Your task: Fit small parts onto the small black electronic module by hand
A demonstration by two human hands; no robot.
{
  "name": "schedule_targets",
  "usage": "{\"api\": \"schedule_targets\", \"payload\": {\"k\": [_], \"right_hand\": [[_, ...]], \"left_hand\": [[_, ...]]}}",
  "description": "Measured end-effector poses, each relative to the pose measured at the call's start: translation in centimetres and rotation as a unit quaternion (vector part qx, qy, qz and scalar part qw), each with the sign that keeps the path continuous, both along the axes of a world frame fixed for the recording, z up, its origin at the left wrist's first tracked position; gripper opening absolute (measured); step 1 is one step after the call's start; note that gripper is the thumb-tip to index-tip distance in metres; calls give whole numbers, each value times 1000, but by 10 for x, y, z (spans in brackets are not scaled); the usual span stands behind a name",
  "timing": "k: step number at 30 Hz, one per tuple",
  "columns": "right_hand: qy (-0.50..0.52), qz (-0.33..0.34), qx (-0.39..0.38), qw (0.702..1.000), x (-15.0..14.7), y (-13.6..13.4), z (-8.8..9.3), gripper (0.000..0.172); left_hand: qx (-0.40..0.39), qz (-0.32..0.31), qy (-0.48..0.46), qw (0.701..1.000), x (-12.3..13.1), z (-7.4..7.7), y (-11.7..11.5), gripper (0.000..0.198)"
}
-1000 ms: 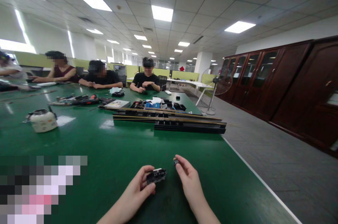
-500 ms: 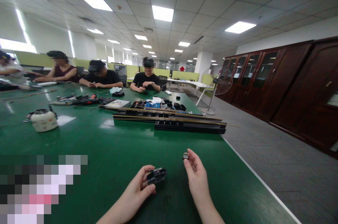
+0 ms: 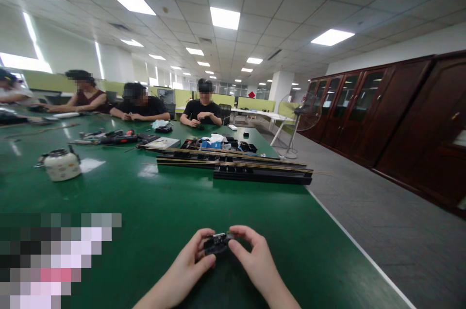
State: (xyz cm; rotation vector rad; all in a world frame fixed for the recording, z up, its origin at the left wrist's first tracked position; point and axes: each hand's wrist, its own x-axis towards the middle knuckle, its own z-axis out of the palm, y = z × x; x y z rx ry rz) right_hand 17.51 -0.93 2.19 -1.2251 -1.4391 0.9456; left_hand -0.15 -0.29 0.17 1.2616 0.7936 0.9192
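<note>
Low over the green table (image 3: 145, 241), my left hand (image 3: 194, 255) holds a small black mechanical part (image 3: 215, 246) with some silvery metal on its top. Its fingers curl behind the part and the thumb lies at the near side. My right hand (image 3: 251, 248) meets the part's right end, thumb and fingertips closed in a pinch. Between those fingertips a little of a small metal piece (image 3: 230, 235) shows; the rest is hidden, and I cannot tell whether it is seated in the black part.
Long black rails (image 3: 262, 175) with thin brass-coloured rods lie across the table ahead. Behind them is a black tray of parts (image 3: 192, 145). A cream pot (image 3: 62, 165) stands at left, near several tools (image 3: 116, 138). Several people sit along the far side, one in black (image 3: 204, 110).
My right hand has moved left and down, bringing the small metal piece from above the table to the black part. My left hand has barely moved.
</note>
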Motion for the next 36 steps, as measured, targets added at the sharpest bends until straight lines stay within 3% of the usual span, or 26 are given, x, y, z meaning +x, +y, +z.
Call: {"api": "schedule_targets", "payload": {"k": [7, 14, 24, 28, 33, 36], "right_hand": [[8, 32, 30, 999, -9, -6, 3, 17], [-98, 81, 37, 991, -5, -6, -1, 19], [-111, 106, 20, 988, -3, -8, 5, 21], [-78, 109, 11, 991, -2, -6, 0, 26], [13, 114, -36, 993, 0, -1, -10, 46], [47, 126, -41, 990, 1, 1, -12, 42]], "left_hand": [[1, -1, 3, 1000, 0, 0, 0, 42], [16, -6, 27, 999, 0, 3, -2, 36], [12, -12, 39, 999, 1, 3, -3, 36], [11, 1, 29, 1000, 1, 4, -2, 36], [29, 15, 23, 999, -2, -2, 1, 38], [35, 12, 17, 999, -3, -6, 2, 36]]}}
